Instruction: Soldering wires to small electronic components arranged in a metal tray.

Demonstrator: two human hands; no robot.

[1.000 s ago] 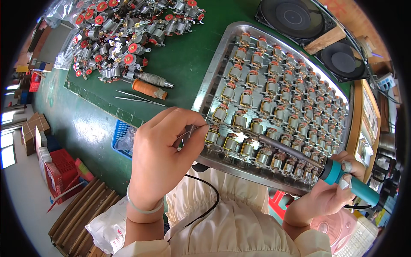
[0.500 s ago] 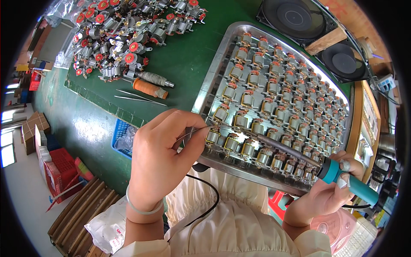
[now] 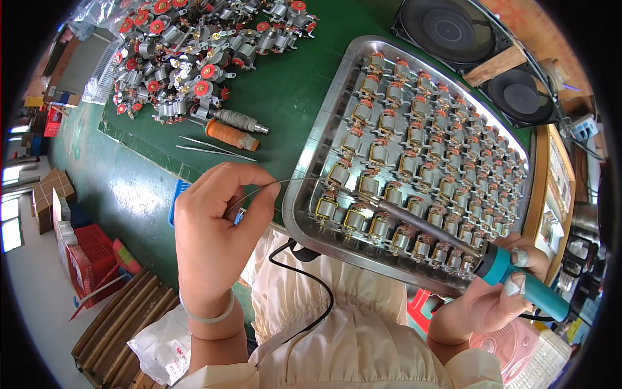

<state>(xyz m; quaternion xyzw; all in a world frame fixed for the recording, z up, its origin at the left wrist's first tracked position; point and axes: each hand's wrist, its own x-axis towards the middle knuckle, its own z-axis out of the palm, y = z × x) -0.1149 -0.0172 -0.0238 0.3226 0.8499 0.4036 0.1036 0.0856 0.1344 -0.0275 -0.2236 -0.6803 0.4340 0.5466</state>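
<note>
My left hand (image 3: 217,236) pinches a thin solder wire (image 3: 295,179) between thumb and forefinger, just off the left edge of a metal tray (image 3: 310,146). The wire's free end reaches over the tray rim. In my right hand (image 3: 499,298) is a soldering iron (image 3: 434,228) with a teal handle, gripped at the tray's near right corner. Its dark shaft slants left over the near rows, and the tip ends close to the small coil parts (image 3: 368,187); whether it touches one, I cannot tell. Rows of these silver parts with copper windings fill the tray.
A heap of similar parts with red discs (image 3: 201,71) lies at the far left of the green table. Nearer are tweezers (image 3: 217,150) and an orange-wrapped handle (image 3: 230,135). Black round speakers (image 3: 447,29) stand behind the tray. A black cable (image 3: 317,279) hangs by my lap.
My left hand has moved left, drawing the solder wire away from the iron's tip. The iron has shifted only slightly, its tip still over the near rows.
</note>
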